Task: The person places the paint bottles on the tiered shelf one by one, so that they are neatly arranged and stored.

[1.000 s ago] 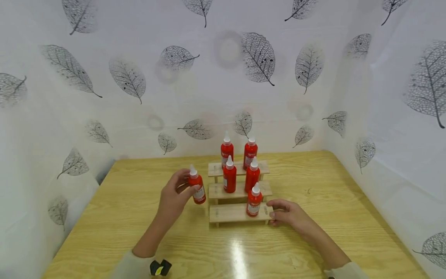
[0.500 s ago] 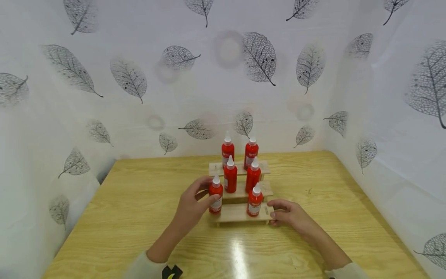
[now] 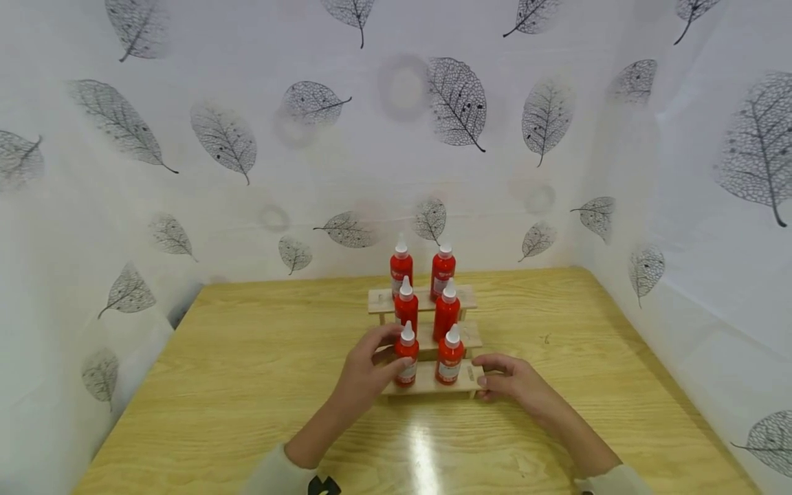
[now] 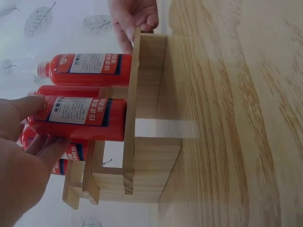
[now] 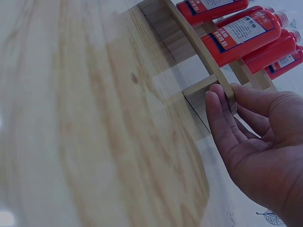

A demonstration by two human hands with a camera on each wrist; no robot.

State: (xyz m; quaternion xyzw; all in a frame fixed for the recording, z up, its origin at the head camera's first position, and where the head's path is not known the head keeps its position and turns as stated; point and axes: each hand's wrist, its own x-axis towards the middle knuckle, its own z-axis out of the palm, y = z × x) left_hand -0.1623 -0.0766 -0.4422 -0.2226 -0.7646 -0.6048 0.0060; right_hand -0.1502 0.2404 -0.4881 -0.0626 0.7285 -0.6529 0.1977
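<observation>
My left hand (image 3: 365, 375) grips a red squeeze bottle (image 3: 406, 352) with a white pointed cap, thumb in front and fingers behind. The bottle is upright on the left part of the front step of a three-step wooden display rack (image 3: 427, 378); in the left wrist view its base (image 4: 113, 118) meets the board. My right hand (image 3: 516, 381) pinches the right end of that front step between thumb and fingers, as the right wrist view shows at the board's end (image 5: 227, 92). Another red bottle (image 3: 449, 361) stands to the right on the same step.
Behind, the middle step bears two red bottles (image 3: 406, 306) (image 3: 447, 316), and the top step two more (image 3: 401, 267) (image 3: 443, 269). The rack stands on a wood-grain table (image 3: 278, 330). A white leaf-print curtain (image 3: 371, 158) encloses the back and sides.
My left hand has carried the bottle rightward from beside the rack, over the front step's left end, and down onto the step next to the other bottle. My right hand has stayed put.
</observation>
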